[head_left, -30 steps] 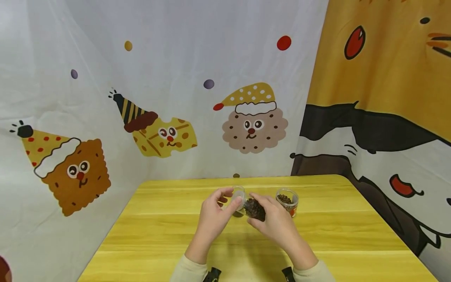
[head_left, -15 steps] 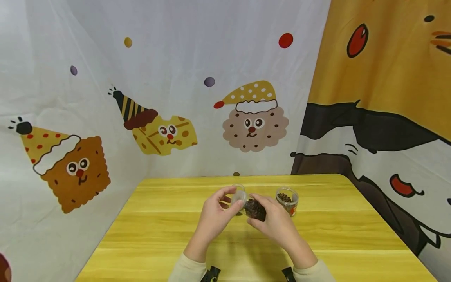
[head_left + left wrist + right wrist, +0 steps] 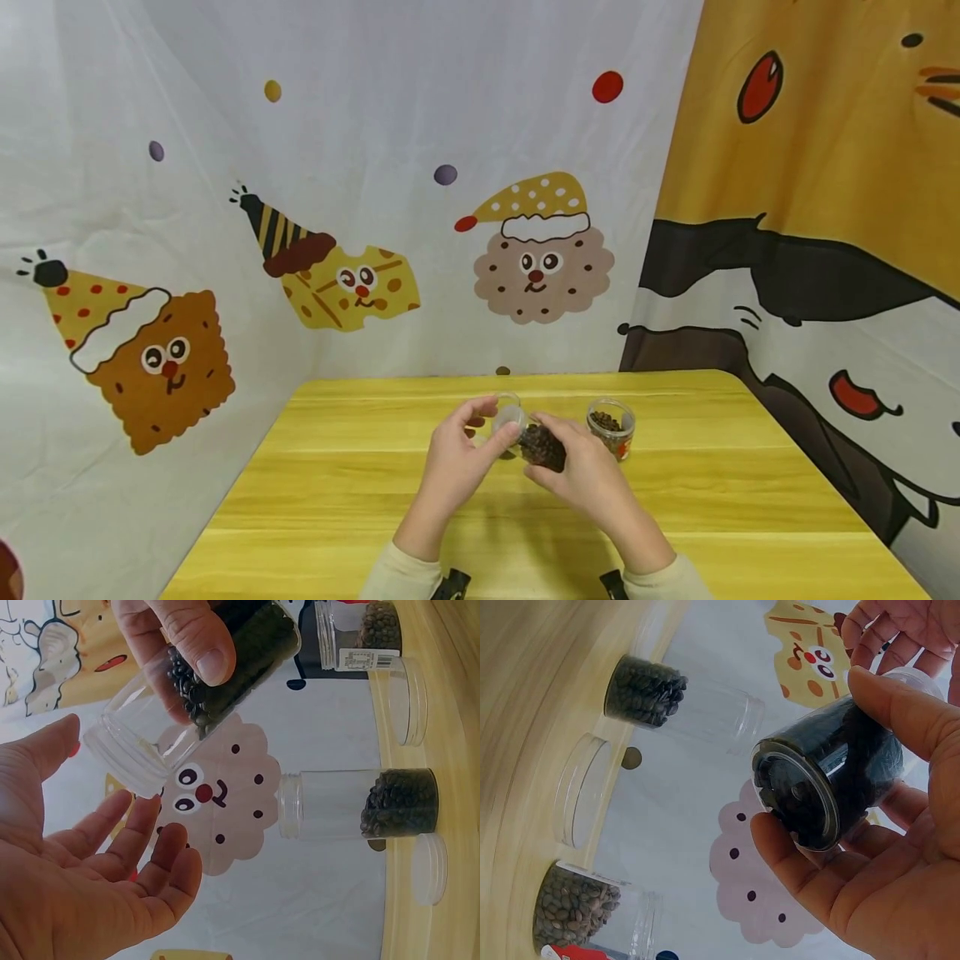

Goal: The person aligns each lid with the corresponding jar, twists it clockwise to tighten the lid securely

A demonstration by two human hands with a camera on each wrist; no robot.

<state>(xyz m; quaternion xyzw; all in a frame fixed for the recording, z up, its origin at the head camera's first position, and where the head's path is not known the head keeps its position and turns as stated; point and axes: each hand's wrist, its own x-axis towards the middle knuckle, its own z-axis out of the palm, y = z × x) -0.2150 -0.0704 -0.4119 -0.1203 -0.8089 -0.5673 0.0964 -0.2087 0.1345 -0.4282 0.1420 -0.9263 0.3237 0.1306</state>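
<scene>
My right hand [image 3: 588, 467] grips a clear jar [image 3: 247, 664], tilted with its mouth end to the left. Dark beans or seeds [image 3: 542, 447] lie in it, kind unclear. A clear, ridged lid [image 3: 124, 761] appears to sit on that end. Around the lid my left hand [image 3: 461, 446] stands with fingers spread. In the left wrist view, its thumb is slightly apart from the lid and two fingertips are at its edge. Behind the hands, mostly hidden in the head view, an uncapped jar [image 3: 401, 802] of dark contents stands upright.
At the right on the wooden table [image 3: 712, 500] stands a third uncapped jar [image 3: 611, 433] with brown contents and a label. One loose lid [image 3: 409, 701] is beside it. Another lid [image 3: 429, 868] is near the middle jar. A printed cloth [image 3: 390, 108] hangs behind the table.
The left fingers have shifted slightly about the lid. The right hand keeps the jar in nearly the same place and tilt. The head view has moved a little.
</scene>
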